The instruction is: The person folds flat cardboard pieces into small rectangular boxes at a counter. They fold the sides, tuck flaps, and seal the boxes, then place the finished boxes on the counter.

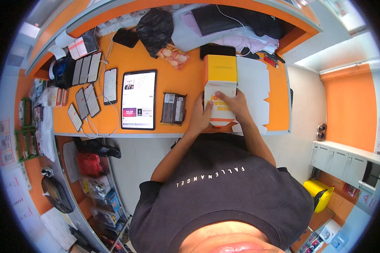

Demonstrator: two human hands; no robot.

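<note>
A yellow and white cardboard box [221, 69] with orange edges is between my two hands near the desk's front edge. My left hand [202, 113] grips its left side, thumb lying on the white face. From the right, my right hand [236, 104] grips the same box, its thumb also pressed on the white face. The fingers behind the box are hidden. Under and beside it on the right lie flat white cardboard pieces [258, 90] with notched edges. A dark wrapped packet [173, 109] rests left of my left hand.
A tablet [139, 101] with a lit screen lies left of the packet. Several phones [110, 86] with cables sit farther left on the orange desk [185, 78]. Toward the back are a black plastic bag [155, 31], a bag of round snacks [173, 55] and a dark phone [217, 51].
</note>
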